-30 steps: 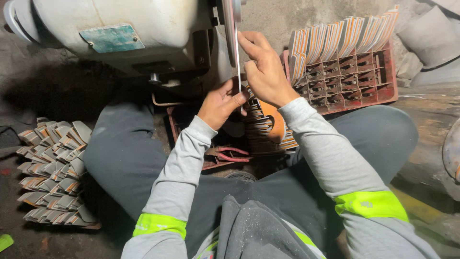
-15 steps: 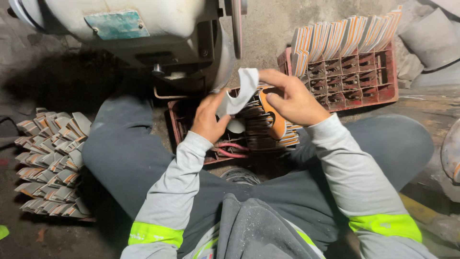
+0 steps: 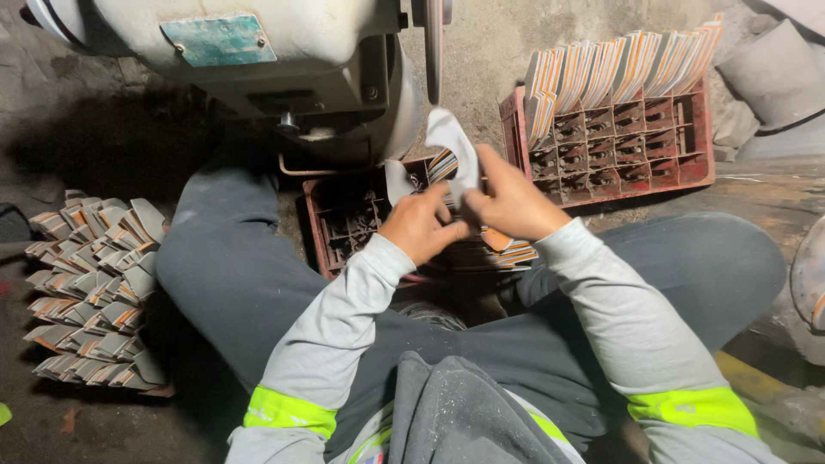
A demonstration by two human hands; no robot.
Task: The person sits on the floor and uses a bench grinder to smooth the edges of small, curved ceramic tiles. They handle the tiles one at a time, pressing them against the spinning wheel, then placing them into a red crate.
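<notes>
over the lap, above grey trousers, the left hand (image 3: 421, 225) and right hand (image 3: 513, 204) meet, each grip clamped on one curved white blade piece (image 3: 454, 148) held up between them. just beyond the hands sits a dark red crate (image 3: 320, 225) on the floor, with orange-striped pieces lying at its right side. to the left, a stack of grey blade pieces (image 3: 94, 288) rests on the floor. farther off, a grinder (image 3: 258, 60) with its thin wheel (image 3: 433, 43) stands, and a second red crate (image 3: 627, 142) holds upright striped pieces.
</notes>
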